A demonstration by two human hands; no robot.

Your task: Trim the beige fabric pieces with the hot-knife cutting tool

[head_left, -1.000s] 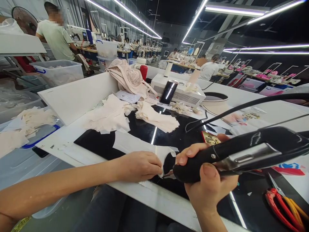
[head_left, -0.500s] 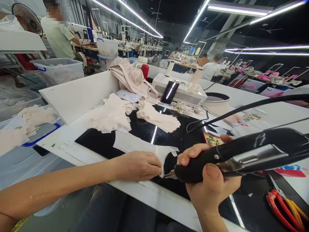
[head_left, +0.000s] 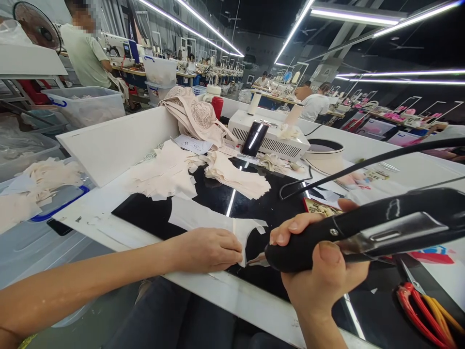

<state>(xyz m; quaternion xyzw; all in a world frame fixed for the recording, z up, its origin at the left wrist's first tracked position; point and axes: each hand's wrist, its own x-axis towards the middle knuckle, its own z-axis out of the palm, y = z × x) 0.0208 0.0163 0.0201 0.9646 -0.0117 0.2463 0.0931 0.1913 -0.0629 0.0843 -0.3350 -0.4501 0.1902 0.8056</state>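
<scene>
A white fabric piece with a pale seam and a curved edge lies on the black glossy board. My left hand is closed on its near edge; the fingertips are bunched together, and what is under them is partly hidden. Wrapped around a black corded hand tool is my right hand, thumb along its near side by a metal lever. The tool's narrow metal tip points left, beside the fabric's curved edge, close to my left fingertips. I cannot tell whether it touches the cloth.
Beige fabric stacks lie behind the white piece. A bra, a phone and a white vented box stand farther back. Red-handled scissors rest at right. The tool's black cable arches over the table. A co-worker stands back left.
My right hand and the tool have shifted slightly to the right, so the tip shows a little more. My left hand stays on the fabric almost unmoved.
</scene>
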